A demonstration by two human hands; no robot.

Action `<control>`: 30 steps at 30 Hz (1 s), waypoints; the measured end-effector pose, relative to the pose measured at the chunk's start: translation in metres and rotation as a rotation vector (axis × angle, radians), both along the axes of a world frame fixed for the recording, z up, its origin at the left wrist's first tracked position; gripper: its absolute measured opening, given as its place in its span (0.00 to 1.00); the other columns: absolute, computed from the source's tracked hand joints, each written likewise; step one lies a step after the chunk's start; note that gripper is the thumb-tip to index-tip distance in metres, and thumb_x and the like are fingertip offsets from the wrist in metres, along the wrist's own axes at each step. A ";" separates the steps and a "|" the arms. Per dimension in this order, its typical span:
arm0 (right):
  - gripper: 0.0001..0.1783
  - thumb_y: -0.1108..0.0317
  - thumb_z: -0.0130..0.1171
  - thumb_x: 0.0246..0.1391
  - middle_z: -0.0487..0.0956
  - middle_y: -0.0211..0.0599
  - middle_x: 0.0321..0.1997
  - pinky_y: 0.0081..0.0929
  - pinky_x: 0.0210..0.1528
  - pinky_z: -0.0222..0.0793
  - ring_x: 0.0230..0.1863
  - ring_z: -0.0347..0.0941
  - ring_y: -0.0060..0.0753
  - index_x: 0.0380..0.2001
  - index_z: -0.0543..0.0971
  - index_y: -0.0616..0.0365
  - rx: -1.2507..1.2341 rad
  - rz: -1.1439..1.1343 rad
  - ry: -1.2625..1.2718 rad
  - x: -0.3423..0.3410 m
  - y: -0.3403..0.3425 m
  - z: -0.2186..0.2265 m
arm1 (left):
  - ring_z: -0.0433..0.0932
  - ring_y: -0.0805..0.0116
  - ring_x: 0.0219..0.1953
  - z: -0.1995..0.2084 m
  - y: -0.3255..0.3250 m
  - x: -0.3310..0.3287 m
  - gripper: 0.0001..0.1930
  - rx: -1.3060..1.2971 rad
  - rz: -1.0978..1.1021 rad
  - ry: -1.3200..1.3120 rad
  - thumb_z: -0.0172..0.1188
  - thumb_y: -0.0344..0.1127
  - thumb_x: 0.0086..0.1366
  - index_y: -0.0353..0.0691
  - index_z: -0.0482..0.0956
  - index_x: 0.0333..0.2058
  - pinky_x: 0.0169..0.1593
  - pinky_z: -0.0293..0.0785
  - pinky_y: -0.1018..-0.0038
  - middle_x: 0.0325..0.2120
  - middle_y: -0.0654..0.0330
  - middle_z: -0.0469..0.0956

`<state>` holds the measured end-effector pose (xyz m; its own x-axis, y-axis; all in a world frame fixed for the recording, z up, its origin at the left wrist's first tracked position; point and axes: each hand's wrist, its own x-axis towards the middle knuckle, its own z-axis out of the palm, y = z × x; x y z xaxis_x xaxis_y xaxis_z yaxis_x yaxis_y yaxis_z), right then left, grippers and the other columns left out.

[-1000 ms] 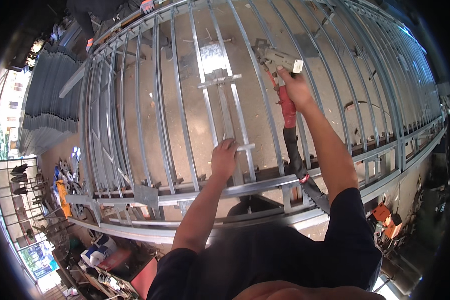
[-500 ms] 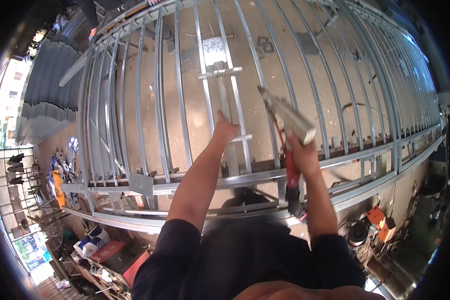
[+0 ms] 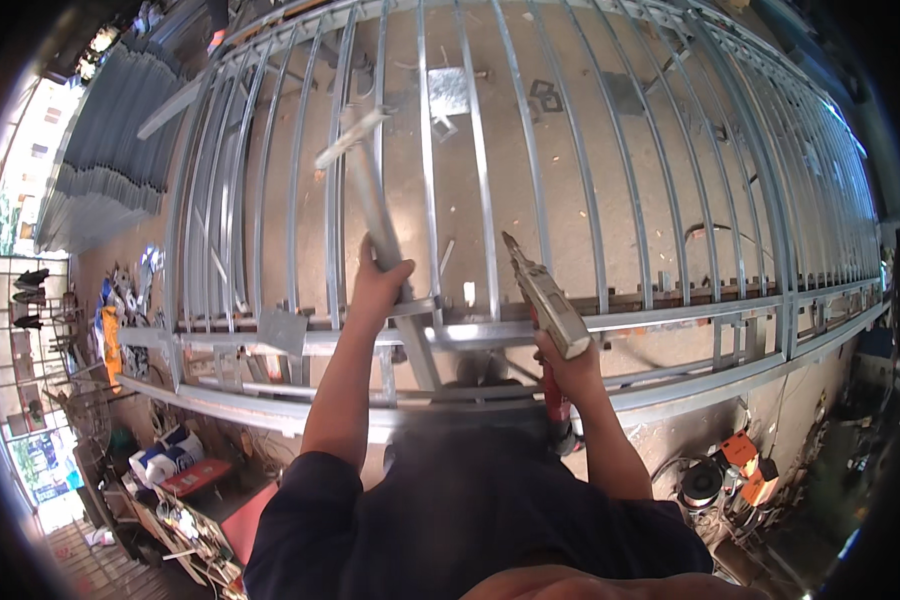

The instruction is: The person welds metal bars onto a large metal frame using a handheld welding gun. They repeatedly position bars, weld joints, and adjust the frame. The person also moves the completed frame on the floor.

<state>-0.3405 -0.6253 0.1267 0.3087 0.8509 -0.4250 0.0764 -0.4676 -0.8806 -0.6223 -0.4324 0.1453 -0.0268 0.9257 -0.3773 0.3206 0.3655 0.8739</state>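
Gripping a loose steel bar point(image 3: 368, 190) low on its stiff, likely slippery shaft, the left hand point(image 3: 378, 283) is closing fully round it above the steel frame point(image 3: 670, 310), while the right hand point(image 3: 568, 365) is clenching a red-handled power tool point(image 3: 545, 300).

The lower end of the metal bar point(image 3: 375, 215) disappears behind the left hand point(image 3: 375, 290) and the dark torso below the steel frame point(image 3: 670, 310). The right hand point(image 3: 570, 370) covers most of the red grip of the power tool point(image 3: 545, 295), and its tip is too small to make out. Left of the steel frame, the small items on the cluttered floor point(image 3: 160, 470) blur together. The frame's far right end fades into the dark rim.
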 end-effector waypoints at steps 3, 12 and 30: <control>0.36 0.58 0.72 0.56 0.84 0.52 0.52 0.39 0.56 0.76 0.57 0.81 0.50 0.64 0.72 0.58 0.014 0.146 -0.092 -0.035 -0.001 0.010 | 0.80 0.61 0.45 -0.002 -0.057 -0.058 0.51 0.046 0.135 0.054 0.72 0.36 0.56 0.29 0.51 0.72 0.48 0.78 0.68 0.48 0.46 0.78; 0.45 0.74 0.62 0.48 0.77 0.54 0.61 0.52 0.54 0.76 0.55 0.77 0.63 0.71 0.62 0.52 0.164 0.344 -0.568 -0.167 0.003 -0.002 | 0.78 0.62 0.49 -0.001 -0.151 -0.217 0.48 0.110 0.310 0.097 0.72 0.33 0.57 0.29 0.54 0.71 0.53 0.75 0.70 0.51 0.49 0.78; 0.49 0.65 0.64 0.50 0.73 0.56 0.64 0.54 0.53 0.76 0.51 0.79 0.64 0.73 0.53 0.50 -0.133 0.167 -0.803 -0.424 0.037 -0.008 | 0.80 0.55 0.53 -0.008 -0.147 -0.473 0.52 0.034 -0.037 0.222 0.74 0.42 0.54 0.30 0.54 0.72 0.57 0.75 0.66 0.54 0.41 0.78</control>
<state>-0.7646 -0.5881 0.1188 0.4352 0.8707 -0.2291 0.7356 -0.4906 -0.4671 -1.0951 -0.5798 0.1368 -0.0717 0.9398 -0.3342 0.5195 0.3212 0.7918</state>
